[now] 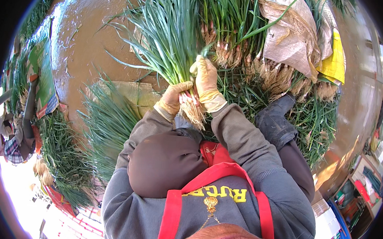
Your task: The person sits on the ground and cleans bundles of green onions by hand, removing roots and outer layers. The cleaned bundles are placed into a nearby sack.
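My left hand [173,98], in a pale yellow glove, is closed around the lower stalks of a bunch of green onions [169,44]. The bunch's long leaves point away from me, and its pinkish bulbs and stringy roots hang below the fingers. My right hand [205,76], gloved the same way, is at the right side of the bunch, with thumb and fingers pinched together around a small green leaf piece [206,51]. How much of the bunch it touches is unclear. More rooted green onions [229,28] lie just beyond it.
Woven sacking [289,37] covers onions at upper right. Loose green leaves [313,124] lie around my boot [276,118]. Another pile of onions [111,125] rests by my left arm, near a flattened sack [131,93]. Another person [19,137] is at far left; crates and boxes stand at lower right.
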Tool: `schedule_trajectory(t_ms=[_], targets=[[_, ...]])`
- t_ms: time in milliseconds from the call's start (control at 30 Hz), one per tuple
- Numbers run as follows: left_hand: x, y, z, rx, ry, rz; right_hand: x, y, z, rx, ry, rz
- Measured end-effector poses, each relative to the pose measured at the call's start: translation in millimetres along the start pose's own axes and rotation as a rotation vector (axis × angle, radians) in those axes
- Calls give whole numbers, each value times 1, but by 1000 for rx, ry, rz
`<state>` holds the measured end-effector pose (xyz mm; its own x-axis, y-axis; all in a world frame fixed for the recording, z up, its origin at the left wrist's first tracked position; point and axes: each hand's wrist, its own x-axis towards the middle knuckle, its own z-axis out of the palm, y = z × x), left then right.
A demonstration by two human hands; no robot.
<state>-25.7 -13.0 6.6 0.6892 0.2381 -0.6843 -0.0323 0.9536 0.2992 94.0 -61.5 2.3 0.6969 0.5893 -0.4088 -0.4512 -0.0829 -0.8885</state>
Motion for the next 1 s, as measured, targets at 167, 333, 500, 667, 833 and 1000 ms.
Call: schedule_trajectory(t_ms=[167, 333, 500, 667, 833, 1000], targets=[[-7, 2, -1, -112, -165, -141, 1, -19, -10, 221, -65, 319], [-20, 9, 12, -128, -329, -139, 3, -52, -38, 414, -200, 550], [-36, 31, 24, -267, -385, -44, 12, -58, -103, 400, -277, 344], [-36, 49, 22, -438, -409, 106, -9, -49, -144, -1791, -1348, 418], [-11, 27, 17, -464, -346, -87, 56, -59, -112, -1337, -233, -167], [-5, 19, 1, -311, -385, 52, 107, -35, -62, -1270, -86, 13]])
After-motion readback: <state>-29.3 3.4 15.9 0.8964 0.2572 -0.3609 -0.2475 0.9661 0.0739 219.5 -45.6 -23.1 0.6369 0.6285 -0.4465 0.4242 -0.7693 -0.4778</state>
